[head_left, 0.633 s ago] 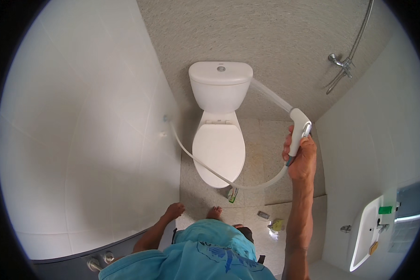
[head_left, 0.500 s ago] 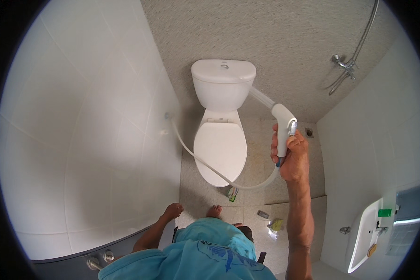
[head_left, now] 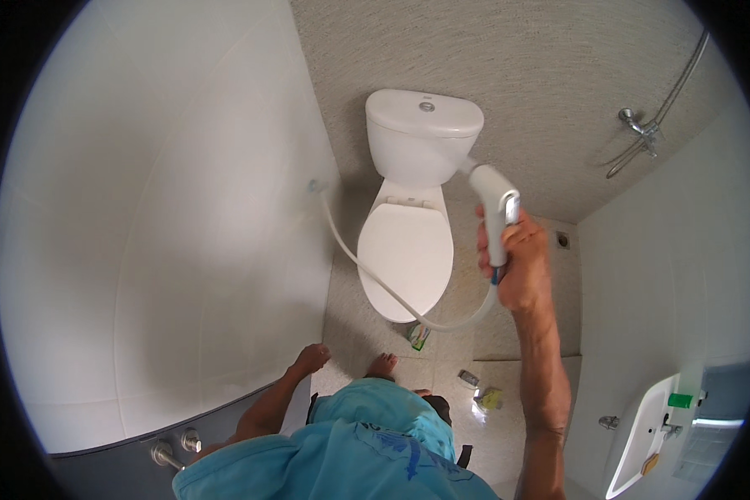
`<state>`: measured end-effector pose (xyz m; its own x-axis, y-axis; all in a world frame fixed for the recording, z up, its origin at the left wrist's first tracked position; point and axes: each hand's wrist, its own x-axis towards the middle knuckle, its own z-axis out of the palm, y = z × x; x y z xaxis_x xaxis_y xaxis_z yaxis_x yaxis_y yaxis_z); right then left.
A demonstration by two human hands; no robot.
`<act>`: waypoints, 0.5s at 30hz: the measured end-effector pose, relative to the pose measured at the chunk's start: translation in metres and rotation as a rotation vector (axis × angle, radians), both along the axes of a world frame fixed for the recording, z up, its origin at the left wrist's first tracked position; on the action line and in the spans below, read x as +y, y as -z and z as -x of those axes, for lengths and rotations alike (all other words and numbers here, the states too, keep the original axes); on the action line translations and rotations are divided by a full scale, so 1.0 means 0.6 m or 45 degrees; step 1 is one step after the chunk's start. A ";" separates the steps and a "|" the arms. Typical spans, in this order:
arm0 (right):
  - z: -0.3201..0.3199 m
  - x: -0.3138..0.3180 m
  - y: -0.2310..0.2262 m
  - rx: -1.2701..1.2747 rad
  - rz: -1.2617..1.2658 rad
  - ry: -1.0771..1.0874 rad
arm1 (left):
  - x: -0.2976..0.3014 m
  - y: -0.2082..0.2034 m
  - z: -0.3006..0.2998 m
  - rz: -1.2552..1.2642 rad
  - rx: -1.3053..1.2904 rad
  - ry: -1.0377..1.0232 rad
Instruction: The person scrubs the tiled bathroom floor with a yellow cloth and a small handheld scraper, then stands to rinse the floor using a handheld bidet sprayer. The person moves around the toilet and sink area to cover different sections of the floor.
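My right hand (head_left: 525,260) is wrapped round a white bidet sprayer (head_left: 493,193), its thumb side by the silver lever. The sprayer head points left at the toilet tank (head_left: 421,150), and a faint, blurred spray shows between them. A pale hose (head_left: 392,310) droops from the sprayer's base, passes over the closed toilet lid (head_left: 406,258) and ends at the left wall. My left hand (head_left: 312,358) hangs low near that wall, fingers loosely curled with nothing visible in them.
A green-and-white package (head_left: 419,337) lies before the toilet. On the floor at right are a small grey object (head_left: 469,378) and a yellow-green item (head_left: 491,398). A washbasin (head_left: 642,433) juts from the right wall; a shower mixer (head_left: 639,127) is on the far wall.
The sprayer and my right hand have shifted slightly up and left. The view has moved, so the toilet appears farther right. My left hand stays low by the wall.
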<state>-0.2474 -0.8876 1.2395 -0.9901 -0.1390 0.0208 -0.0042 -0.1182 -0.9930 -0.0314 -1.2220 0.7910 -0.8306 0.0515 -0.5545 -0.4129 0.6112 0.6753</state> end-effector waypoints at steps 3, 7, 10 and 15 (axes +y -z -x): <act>-0.021 -0.014 0.014 0.043 -0.098 -0.285 | -0.006 0.027 0.007 0.030 0.067 0.052; -0.032 -0.025 0.008 0.048 -0.041 -0.300 | -0.001 0.030 0.023 0.038 0.137 0.065; -0.035 -0.036 0.010 0.084 -0.029 -0.326 | -0.006 0.016 0.028 0.058 0.116 0.048; -0.013 -0.028 -0.013 0.122 0.071 -0.159 | -0.017 0.010 0.025 0.086 0.054 -0.003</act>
